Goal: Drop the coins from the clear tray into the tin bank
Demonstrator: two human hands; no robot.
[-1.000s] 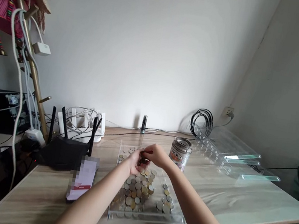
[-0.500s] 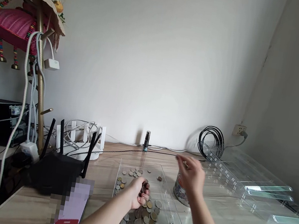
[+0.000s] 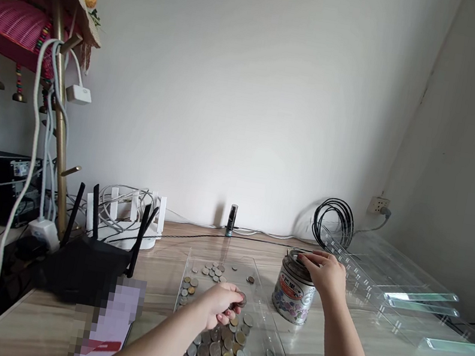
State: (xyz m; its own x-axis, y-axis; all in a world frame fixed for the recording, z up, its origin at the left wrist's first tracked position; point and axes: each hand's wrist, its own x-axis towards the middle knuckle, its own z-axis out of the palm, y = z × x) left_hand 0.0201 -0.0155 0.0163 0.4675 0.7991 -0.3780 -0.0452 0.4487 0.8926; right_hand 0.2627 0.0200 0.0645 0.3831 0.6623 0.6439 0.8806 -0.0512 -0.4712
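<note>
My left hand (image 3: 222,307) is closed around several dark coins (image 3: 238,301), held low over a clear acrylic tray (image 3: 254,266). Beneath it, many loose silver and gold-coloured coins (image 3: 215,350) lie spread in the tray. To the right of the tray stands an upright printed tin can (image 3: 293,297) with a floral label and an open top. My right hand (image 3: 327,273) is at the can's mouth, fingers drawn together over the rim. Whatever sits between those fingertips is too small and dark to make out.
A phone (image 3: 107,326), partly pixelated, and a black router (image 3: 80,270) are at the left. Behind them is a white router (image 3: 124,229) with cables. A small dark bottle (image 3: 231,221) stands near the wall. Clear acrylic trays (image 3: 400,296) and a coiled black cable (image 3: 334,223) occupy the right.
My right hand has shifted right and come down onto the can's rim, uncovering the label. My left hand has turned, so the coins it holds show at its fingertips. The view has moved slightly.
</note>
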